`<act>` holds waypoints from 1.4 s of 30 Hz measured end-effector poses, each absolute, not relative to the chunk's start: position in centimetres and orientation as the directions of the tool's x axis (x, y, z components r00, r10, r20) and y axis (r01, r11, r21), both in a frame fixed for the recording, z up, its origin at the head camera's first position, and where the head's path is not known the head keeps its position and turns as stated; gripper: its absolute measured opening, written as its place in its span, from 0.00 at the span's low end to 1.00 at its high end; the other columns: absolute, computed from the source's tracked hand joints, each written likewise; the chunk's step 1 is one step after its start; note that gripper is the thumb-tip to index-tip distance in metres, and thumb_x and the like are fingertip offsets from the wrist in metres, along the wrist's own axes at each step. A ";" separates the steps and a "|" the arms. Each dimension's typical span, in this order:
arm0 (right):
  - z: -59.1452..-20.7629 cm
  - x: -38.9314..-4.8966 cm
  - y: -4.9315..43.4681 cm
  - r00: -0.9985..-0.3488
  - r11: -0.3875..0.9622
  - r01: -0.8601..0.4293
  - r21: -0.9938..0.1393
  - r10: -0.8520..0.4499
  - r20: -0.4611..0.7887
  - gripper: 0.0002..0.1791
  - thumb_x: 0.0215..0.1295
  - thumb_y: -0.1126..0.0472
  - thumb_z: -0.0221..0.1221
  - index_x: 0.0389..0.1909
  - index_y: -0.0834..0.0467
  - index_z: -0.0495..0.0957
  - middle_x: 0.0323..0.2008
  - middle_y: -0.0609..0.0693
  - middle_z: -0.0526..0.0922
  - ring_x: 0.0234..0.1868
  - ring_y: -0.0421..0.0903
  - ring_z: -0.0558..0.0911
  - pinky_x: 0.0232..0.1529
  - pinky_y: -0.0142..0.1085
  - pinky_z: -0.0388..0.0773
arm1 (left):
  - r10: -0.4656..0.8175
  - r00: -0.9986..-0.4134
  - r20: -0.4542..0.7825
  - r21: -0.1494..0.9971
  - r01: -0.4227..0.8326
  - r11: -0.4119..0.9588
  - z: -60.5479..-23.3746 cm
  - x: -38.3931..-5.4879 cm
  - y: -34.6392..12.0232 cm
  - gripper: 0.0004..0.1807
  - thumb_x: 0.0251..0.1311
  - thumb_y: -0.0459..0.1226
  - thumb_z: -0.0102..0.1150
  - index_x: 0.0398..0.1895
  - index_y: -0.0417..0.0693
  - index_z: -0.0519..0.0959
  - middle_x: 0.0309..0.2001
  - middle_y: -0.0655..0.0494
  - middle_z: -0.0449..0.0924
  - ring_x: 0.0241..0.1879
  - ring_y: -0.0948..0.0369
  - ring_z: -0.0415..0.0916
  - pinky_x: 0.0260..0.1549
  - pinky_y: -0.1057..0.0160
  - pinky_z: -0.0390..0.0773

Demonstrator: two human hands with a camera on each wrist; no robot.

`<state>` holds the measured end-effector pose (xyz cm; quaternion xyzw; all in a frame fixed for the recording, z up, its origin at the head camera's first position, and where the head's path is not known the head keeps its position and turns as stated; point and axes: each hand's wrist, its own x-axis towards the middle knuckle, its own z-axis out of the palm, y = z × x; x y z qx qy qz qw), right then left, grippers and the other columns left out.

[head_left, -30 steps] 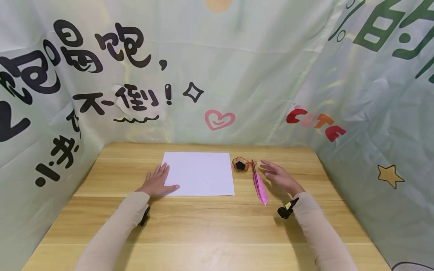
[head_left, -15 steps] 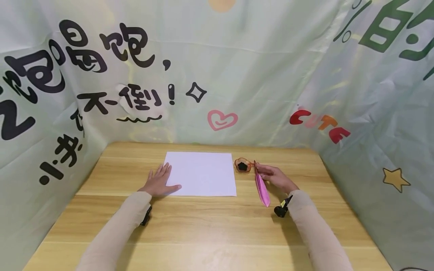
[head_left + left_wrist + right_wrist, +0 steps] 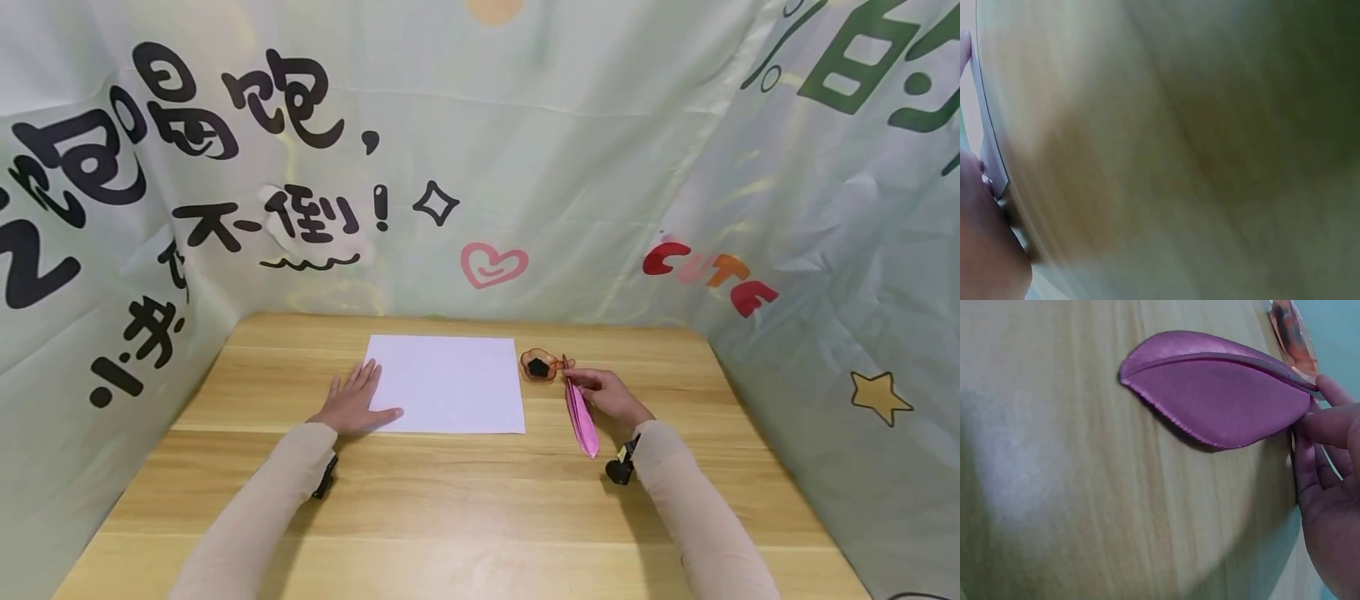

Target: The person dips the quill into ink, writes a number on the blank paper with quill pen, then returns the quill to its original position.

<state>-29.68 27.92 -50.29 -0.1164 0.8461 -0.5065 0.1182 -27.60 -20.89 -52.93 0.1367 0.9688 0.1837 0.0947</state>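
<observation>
Step judged as grasping: right grip [image 3: 615, 396] pinched the pink pouch [image 3: 582, 423] by its far end, right of the paper [image 3: 453, 385], left grip [image 3: 351, 407] lay spread over the paper's left edge; lifting likely needed steady pressure.

Bench [image 3: 465, 508] passable between my forearms [image 3: 255, 512]. Lane noted between white sheet [image 3: 453, 385] and pink case [image 3: 582, 421] — far end obstructed by the orange item [image 3: 539, 365]. Leftward of my right fingers [image 3: 1334, 426], that case blocks; fabric wall [image 3: 585, 192] bars the rear.
</observation>
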 end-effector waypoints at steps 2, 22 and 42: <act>-50.4 -29.7 27.9 -0.945 0.482 -0.100 -0.871 -0.319 -0.068 0.23 0.69 0.76 0.46 0.63 0.65 0.70 0.61 0.67 0.71 0.53 0.58 0.75 0.44 0.35 0.77 | 0.297 -0.946 -0.133 0.378 0.228 0.897 -53.1 -27.7 -20.9 0.61 0.53 0.75 0.41 0.77 0.44 0.37 0.77 0.48 0.30 0.75 0.48 0.25 0.65 0.34 0.27; -51.5 -29.5 26.8 -0.965 0.635 -0.231 -0.737 -0.246 0.091 0.21 0.62 0.74 0.59 0.56 0.60 0.78 0.38 0.57 0.81 0.35 0.46 0.77 0.34 0.34 0.75 | 0.298 -0.948 -0.111 0.398 0.232 0.887 -52.7 -27.5 -20.9 0.60 0.55 0.71 0.45 0.76 0.41 0.39 0.77 0.45 0.32 0.75 0.46 0.27 0.65 0.34 0.27; -51.8 -29.8 26.3 -0.907 0.740 -0.421 -0.525 -0.337 0.252 0.17 0.62 0.69 0.62 0.51 0.56 0.80 0.35 0.51 0.78 0.28 0.43 0.69 0.32 0.39 0.67 | 0.304 -0.945 -0.121 0.410 0.232 0.882 -53.0 -27.6 -20.9 0.60 0.54 0.72 0.45 0.76 0.42 0.38 0.77 0.46 0.30 0.75 0.45 0.26 0.64 0.33 0.25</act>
